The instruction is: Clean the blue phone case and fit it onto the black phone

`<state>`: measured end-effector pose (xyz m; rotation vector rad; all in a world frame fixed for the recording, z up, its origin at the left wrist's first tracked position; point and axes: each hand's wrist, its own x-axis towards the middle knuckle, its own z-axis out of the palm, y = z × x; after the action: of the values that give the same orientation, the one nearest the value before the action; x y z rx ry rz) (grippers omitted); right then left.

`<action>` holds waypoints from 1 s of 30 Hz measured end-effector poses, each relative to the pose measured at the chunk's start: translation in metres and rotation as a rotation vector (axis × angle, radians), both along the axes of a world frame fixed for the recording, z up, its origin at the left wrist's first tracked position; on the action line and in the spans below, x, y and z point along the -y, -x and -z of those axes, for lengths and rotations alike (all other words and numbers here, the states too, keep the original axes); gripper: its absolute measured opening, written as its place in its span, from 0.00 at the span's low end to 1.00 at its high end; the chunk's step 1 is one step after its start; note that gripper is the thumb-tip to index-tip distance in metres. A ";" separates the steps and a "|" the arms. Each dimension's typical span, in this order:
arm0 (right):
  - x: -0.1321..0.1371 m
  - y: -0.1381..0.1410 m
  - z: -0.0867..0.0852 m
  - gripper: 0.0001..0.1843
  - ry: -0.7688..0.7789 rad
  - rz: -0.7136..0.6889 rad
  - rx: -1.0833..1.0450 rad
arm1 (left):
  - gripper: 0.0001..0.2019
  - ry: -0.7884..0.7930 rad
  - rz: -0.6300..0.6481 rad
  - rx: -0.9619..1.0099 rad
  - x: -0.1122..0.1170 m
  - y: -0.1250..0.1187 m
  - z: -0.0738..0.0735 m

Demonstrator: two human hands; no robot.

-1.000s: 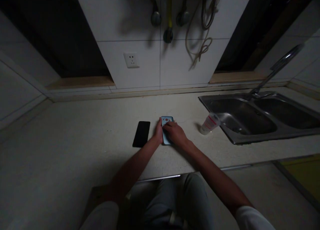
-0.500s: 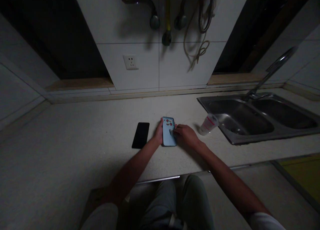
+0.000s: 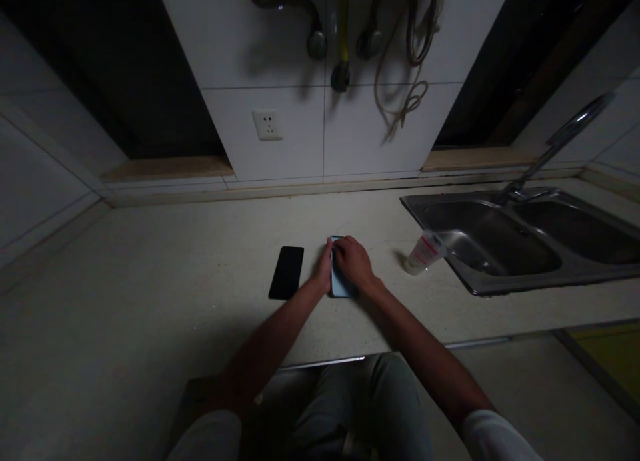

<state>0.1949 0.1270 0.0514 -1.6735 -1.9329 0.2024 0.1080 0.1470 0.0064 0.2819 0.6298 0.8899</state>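
Dim kitchen, with a pale speckled countertop [image 3: 150, 294] running along a tiled wall. The right hand [image 3: 354, 261] has just moved from beside a smartphone in a light-blue case [image 3: 341, 286] to cup over its far end, fingers curled down around the top, so the round camera lenses no longer show. The left hand [image 3: 324, 267] is closed against the phone's left long edge, and between them the two hands grip it where it sits on the counter, just in front of the person's body. Its long axis runs front to back, leaning only slightly, far end toward the wall.

Just left of it lies a black smartphone [image 3: 286, 272], dark face up, roughly parallel. To the right, a translucent plastic cup [image 3: 425, 253] with red markings sits tipped near the rim of a double stainless-steel sink [image 3: 435, 197] — a gooseneck faucet [image 3: 560, 144] rises behind. Higher up the wall are a power socket [image 3: 267, 125] and dangling hoses [image 3: 285, 1].
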 end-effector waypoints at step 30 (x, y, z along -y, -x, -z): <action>-0.014 -0.033 0.016 0.10 -0.091 0.063 -0.037 | 0.28 -0.028 0.088 -0.045 0.003 0.001 -0.004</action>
<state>0.2282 0.1407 0.0357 -1.6567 -1.8324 0.1186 0.1074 0.1437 0.0107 0.3531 0.6424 0.8105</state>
